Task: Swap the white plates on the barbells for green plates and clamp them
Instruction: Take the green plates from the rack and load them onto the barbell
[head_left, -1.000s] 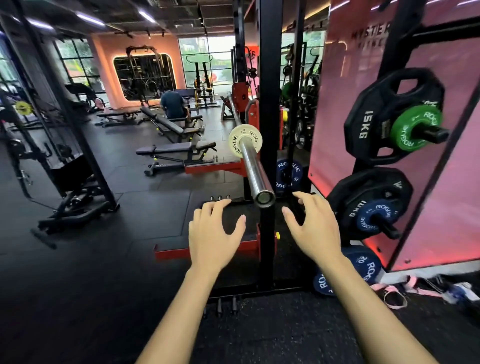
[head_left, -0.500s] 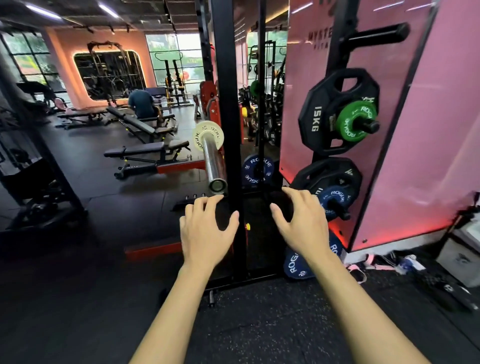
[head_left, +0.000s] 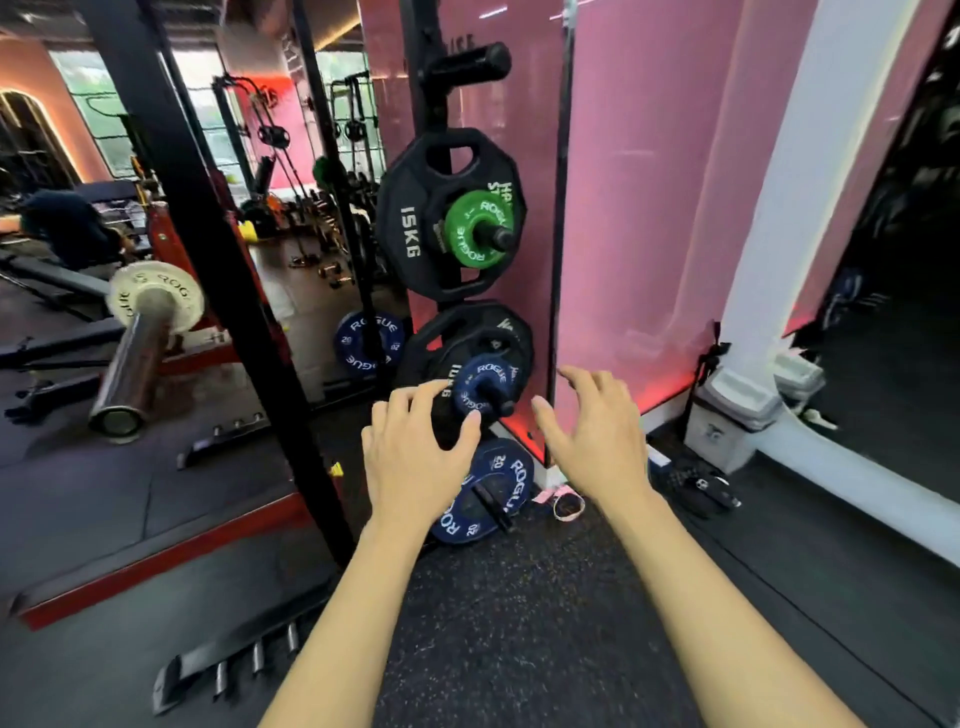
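Observation:
A small green plate (head_left: 475, 227) hangs on a storage peg in front of a black 15 kg plate (head_left: 415, 218), on the rack post at centre. At far left, a white plate (head_left: 179, 296) sits on the steel barbell sleeve (head_left: 132, 364). My left hand (head_left: 415, 457) and my right hand (head_left: 597, 436) are both raised with fingers spread, holding nothing. They hover below the green plate, on either side of a small blue plate (head_left: 480, 387) on the lower peg. No clamp is visible.
A black rack upright (head_left: 208, 260) slants between barbell and plate storage. A blue plate (head_left: 488, 493) leans near the floor, another (head_left: 370, 340) stands behind. Pink wall panel (head_left: 623, 208) is right behind the storage post. A white bin (head_left: 732, 415) and straps lie at right.
My view has swung right, away from the barbell end toward the plate storage post. Both hands stayed open and moved from around the barbell sleeve to in front of the lower blue plate.

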